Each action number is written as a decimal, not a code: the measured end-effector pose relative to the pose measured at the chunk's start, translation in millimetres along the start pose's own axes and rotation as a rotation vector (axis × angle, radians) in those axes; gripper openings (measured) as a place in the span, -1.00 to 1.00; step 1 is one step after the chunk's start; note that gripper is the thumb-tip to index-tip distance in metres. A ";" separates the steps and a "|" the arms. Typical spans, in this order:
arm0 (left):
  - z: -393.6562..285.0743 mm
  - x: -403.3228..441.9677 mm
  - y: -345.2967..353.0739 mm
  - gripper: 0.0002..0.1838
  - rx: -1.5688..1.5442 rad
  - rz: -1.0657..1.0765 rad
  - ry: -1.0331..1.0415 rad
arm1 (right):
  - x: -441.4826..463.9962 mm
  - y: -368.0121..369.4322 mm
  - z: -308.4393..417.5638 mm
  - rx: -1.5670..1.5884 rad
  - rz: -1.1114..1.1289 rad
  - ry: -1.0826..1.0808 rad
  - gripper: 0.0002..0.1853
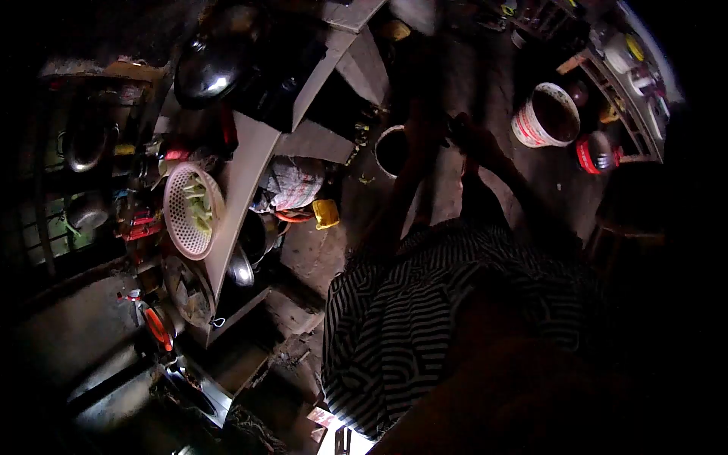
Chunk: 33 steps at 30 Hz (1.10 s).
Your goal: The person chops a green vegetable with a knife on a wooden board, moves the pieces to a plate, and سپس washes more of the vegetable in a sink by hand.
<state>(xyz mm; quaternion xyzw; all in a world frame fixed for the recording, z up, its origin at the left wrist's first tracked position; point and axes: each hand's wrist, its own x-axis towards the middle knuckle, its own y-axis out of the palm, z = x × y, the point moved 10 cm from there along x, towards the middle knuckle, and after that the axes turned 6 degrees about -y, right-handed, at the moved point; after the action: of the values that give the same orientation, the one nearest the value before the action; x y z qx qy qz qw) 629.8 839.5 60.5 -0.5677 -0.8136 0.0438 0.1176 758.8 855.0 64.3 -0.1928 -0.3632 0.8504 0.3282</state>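
Observation:
In deep shadow, my left hand (426,135) is held out in front of me, just right of a pale-rimmed bucket (381,154) with a dark inside. Close beside it is my right hand (472,135), its fingers curled inward toward the left. Both hands look closed, but whatever is between them is lost in the dark. Small green scraps (359,142) lie on the floor left of the bucket. My striped garment (409,303) covers the lap below.
A pink perforated basket (176,227) with pale green vegetable pieces sits on the counter (244,171) at left, near a shiny dark pot (205,80). A yellow container (326,214) stands below. At right are a white-and-red bucket (533,125) and a low table (644,121).

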 end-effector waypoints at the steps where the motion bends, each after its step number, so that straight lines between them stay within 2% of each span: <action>1: -20.2 13.4 -4.0 -0.50 -0.132 0.014 -0.065 | 15.1 1.0 -21.3 0.027 0.078 0.065 -0.66; 2: -37.1 27.5 -3.9 -0.52 -0.263 0.026 -0.127 | 36.3 1.0 -38.8 -0.049 0.029 -0.080 -0.64; 3: -44.5 38.9 -0.6 -0.52 -0.252 0.013 -0.136 | 47.3 -4.7 -45.1 -0.077 0.016 -0.155 -0.62; 4: -44.7 46.9 3.1 -0.53 -0.477 -0.037 -0.242 | 57.7 -11.6 -49.1 -0.106 0.002 -0.230 -0.61; 6: -35.5 88.2 18.0 -0.54 -0.695 -0.097 -0.317 | 97.5 -48.4 -52.7 0.006 -0.006 -0.149 -0.54; 7: -21.5 101.0 17.2 -0.53 -0.714 -0.188 -0.245 | 111.1 -60.2 -58.2 0.050 0.002 -0.119 -0.52; 8: -22.8 117.8 18.9 -0.52 -0.721 -0.238 -0.206 | 123.6 -80.7 -48.7 0.044 -0.077 -0.307 -0.49; 9: -22.7 134.4 21.0 -0.51 -0.725 -0.287 -0.166 | 134.4 -88.9 -45.7 0.054 -0.109 -0.400 -0.47; 11: -23.3 158.8 21.5 -0.54 -0.535 -0.328 -0.310 | 157.6 -99.9 -47.5 0.073 -0.135 -0.534 -0.46; 13: -29.7 184.6 13.6 -0.57 -0.414 -0.345 -0.347 | 186.3 -112.6 -47.6 0.114 -0.094 -0.570 -0.47; 15: -34.6 204.1 3.3 -0.59 -0.296 -0.366 -0.397 | 216.9 -121.9 -50.2 0.157 -0.027 -0.569 -0.48; 18: -32.5 239.7 -0.5 -0.64 -0.484 -0.365 -0.418 | 262.8 -134.3 -58.1 0.232 0.062 -0.553 -0.50; 21: -13.4 295.8 -11.2 -0.64 -0.450 -0.277 -0.271 | 312.6 -138.6 -59.6 0.339 0.168 -0.535 -0.51; 24: -0.6 346.8 -6.8 -0.66 -0.589 -0.174 -0.144 | 363.8 -149.1 -57.8 0.488 0.273 -0.471 -0.52; 26: -22.0 392.6 -11.4 -0.64 -0.211 -0.108 -0.259 | 401.3 -160.0 -55.5 0.603 0.335 -0.420 -0.53; 27: -14.1 402.0 -15.1 -0.64 -0.227 -0.114 -0.275 | 417.8 -162.9 -56.4 0.669 0.368 -0.378 -0.54; 29: -8.7 446.6 -40.5 -0.57 -0.150 -0.216 -0.085 | 454.1 -175.7 -47.9 0.788 0.408 -0.317 -0.54; 33: 36.7 487.8 -81.9 -0.58 -0.109 -0.302 -0.081 | 520.4 -186.5 -54.6 0.801 0.367 -0.202 -0.56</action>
<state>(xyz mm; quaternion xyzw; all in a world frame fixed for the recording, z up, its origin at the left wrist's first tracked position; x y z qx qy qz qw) 386.3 1268.6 110.8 -0.4422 -0.8950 0.0043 0.0588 498.1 1342.3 120.4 -0.0279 0.0045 0.9826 0.1838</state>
